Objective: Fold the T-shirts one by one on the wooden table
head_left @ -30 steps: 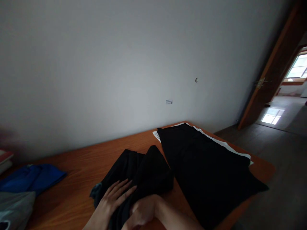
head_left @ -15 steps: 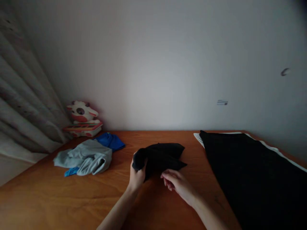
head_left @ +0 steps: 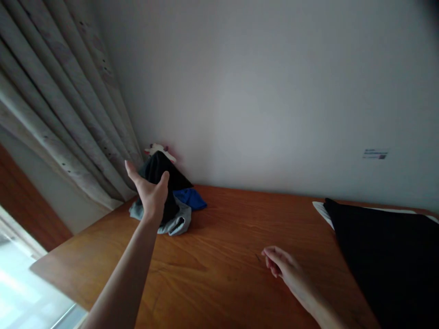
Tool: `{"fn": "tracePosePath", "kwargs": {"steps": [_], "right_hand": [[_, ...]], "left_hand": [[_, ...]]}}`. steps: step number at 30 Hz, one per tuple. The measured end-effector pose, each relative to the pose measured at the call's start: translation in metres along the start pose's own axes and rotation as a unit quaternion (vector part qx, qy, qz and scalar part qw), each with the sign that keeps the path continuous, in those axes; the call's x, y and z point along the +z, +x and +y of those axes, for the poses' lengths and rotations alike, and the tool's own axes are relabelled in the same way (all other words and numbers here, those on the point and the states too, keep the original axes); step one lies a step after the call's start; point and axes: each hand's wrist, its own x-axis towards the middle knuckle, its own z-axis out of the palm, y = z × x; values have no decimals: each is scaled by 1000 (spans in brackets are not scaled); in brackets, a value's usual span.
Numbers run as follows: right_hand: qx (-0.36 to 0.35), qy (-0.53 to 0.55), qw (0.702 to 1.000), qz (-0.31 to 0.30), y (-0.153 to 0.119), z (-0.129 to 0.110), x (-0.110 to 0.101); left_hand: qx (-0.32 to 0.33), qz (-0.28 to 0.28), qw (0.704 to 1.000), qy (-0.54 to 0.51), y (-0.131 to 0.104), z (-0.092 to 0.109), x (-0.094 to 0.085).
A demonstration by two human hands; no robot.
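My left hand reaches to the far left, thumb and fingers spread wide. Just beyond it, a crumpled black piece of clothing stands in a peak, in mid-fall or resting on the heap; I cannot tell which. Under and beside it are grey clothing and a blue cloth. My right hand hovers over or rests on the wooden surface, fingers curled in, with nothing visible in them.
Behind the heap a toy cow is mostly covered. A large black cloth lies flat on the right, over a white striped cloth. A curtain hangs at left, and the wall closes off the back.
My left hand has carried the black clothing from the middle to the heap at left and let go of it. My right hand stays curled near the middle. The view has turned left.
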Motion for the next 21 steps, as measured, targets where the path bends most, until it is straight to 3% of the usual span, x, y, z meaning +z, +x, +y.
{"fn": "tracePosePath", "kwargs": {"steps": [2, 3, 6, 9, 13, 17, 21], "right_hand": [[4, 2, 1000, -4, 0, 2, -2], [6, 4, 1000, -6, 1, 2, -3], [8, 20, 1000, 0, 1, 3, -4], [7, 59, 998, 24, 1, 2, -1], [5, 184, 978, 96, 11, 3, -2], [-17, 322, 929, 180, 24, 4, -28], [-106, 323, 913, 226, 27, -2, -75]], "left_hand": [[16, 40, 999, -33, -2, 9, 3], [18, 18, 998, -62, -8, 13, 7], [-15, -145, 979, -142, -41, 19, 33], [-4, -289, 949, -124, -91, 21, 63], [42, -392, 914, -99, -167, 23, 93], [77, -486, 867, -79, -221, 21, 103], [140, -526, 839, -6, -239, 8, 108]]}}
